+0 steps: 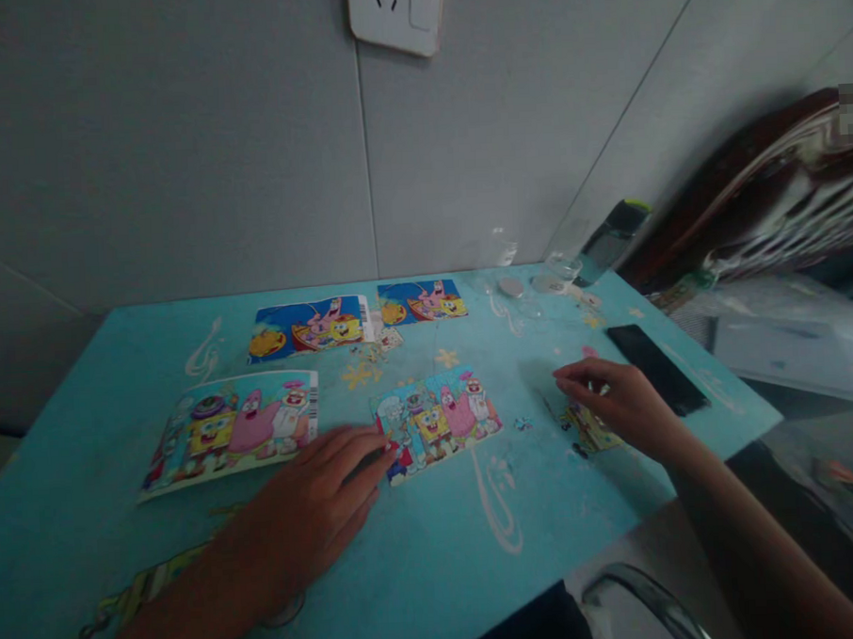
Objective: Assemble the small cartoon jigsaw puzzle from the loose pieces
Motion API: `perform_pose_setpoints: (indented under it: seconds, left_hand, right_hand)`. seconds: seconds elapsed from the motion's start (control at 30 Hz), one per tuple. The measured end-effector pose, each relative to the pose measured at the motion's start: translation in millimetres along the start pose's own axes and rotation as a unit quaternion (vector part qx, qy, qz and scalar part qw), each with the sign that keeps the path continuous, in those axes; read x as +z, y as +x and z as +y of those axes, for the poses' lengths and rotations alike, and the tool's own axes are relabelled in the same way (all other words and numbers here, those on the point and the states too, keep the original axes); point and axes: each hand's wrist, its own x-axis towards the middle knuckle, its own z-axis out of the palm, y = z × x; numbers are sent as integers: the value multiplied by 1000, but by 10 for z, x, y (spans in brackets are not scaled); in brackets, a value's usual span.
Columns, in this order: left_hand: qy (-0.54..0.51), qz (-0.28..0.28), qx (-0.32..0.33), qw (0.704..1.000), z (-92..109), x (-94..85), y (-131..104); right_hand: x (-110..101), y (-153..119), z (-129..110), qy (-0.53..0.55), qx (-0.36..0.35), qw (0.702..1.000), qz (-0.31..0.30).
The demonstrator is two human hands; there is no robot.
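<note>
A small cartoon picture puzzle [437, 418] lies flat on the table, showing several figures side by side. My left hand [314, 513] rests with its fingers stretched out, the tips at the puzzle's left edge. To the right, my right hand [610, 392] hovers with thumb and fingertips pinched together; whatever is between them, if anything, is too small to name. Under it, partly covered, is a yellowish printed piece [593, 430] with small dark bits beside it. One tiny loose puzzle piece [522, 424] lies between the puzzle and my right hand. A larger card with the same picture [243, 422] sits left of the puzzle.
Farther back lie a blue cartoon card [314, 326] and a smaller matching picture [423, 302]. Small loose pieces [389, 340] sit in front of them. A dark phone [659, 368] is at the right, with a bottle [613, 241] and clear containers [564, 266] behind. My left forearm partly covers a yellow-green item [151, 581].
</note>
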Motion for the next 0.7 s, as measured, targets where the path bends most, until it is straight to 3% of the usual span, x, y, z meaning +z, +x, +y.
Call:
perform_pose_setpoints:
  seconds: [0.13, 0.3, 0.7]
  left_hand:
    - [-3, 0, -3, 1000, -10, 0, 6]
    - [-6, -6, -8, 1000, -19, 6, 5]
    - [6, -13, -6, 1000, 47, -69, 76]
  right_hand:
    - [169, -196, -5, 8, -7, 997, -74]
    - [307, -173, -168, 22, -32, 992, -120]
    - [348, -120, -44, -10, -48, 991, -124]
